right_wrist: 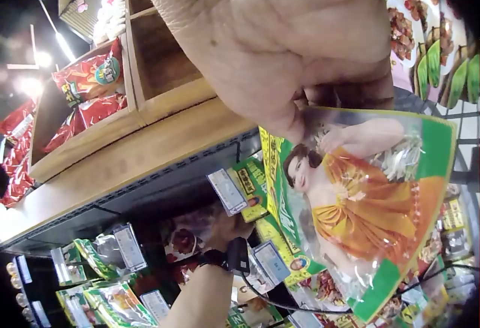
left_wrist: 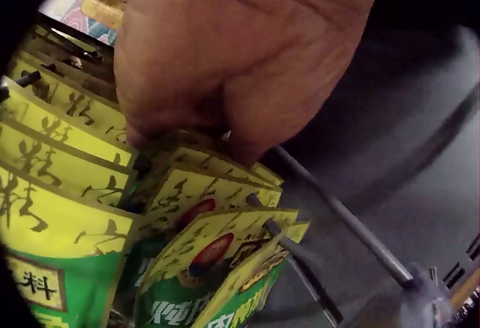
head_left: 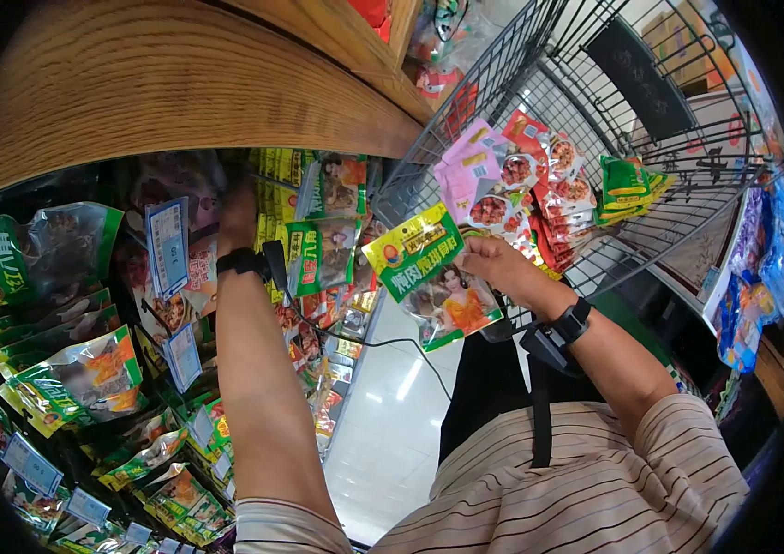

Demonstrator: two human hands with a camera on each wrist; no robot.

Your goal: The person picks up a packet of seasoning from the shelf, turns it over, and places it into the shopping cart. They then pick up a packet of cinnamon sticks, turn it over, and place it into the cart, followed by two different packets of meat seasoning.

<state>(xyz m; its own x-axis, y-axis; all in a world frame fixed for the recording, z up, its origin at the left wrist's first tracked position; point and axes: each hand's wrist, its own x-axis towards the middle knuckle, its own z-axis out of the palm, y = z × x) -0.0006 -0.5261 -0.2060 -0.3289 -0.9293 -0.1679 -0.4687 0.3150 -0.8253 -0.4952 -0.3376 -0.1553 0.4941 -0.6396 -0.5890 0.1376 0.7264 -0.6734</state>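
My right hand point(head_left: 498, 268) pinches a clear-fronted seasoning packet point(head_left: 436, 282) by its edge, close beside the cart. The packet has a yellow top, a green band and a figure in orange, which also shows in the right wrist view. My left hand point(left_wrist: 240, 58) reaches into the shelf under the wooden ledge. Its thumb and fingers close over the tops of yellow-and-green seasoning packets point(left_wrist: 214, 223) hanging on a metal hook point(left_wrist: 345, 215). The fingertips are hidden among the packets. To the left of that row hang more yellow-topped packets point(left_wrist: 60, 200).
A wire shopping cart point(head_left: 392, 198) stands at the right, holding pink and red food packets point(head_left: 562, 175) and green packets point(head_left: 627, 185). The wooden ledge point(head_left: 161, 74) overhangs the shelf. Price tags point(head_left: 167, 245) stick out, and a black cable point(head_left: 378, 343) crosses between the wrists.
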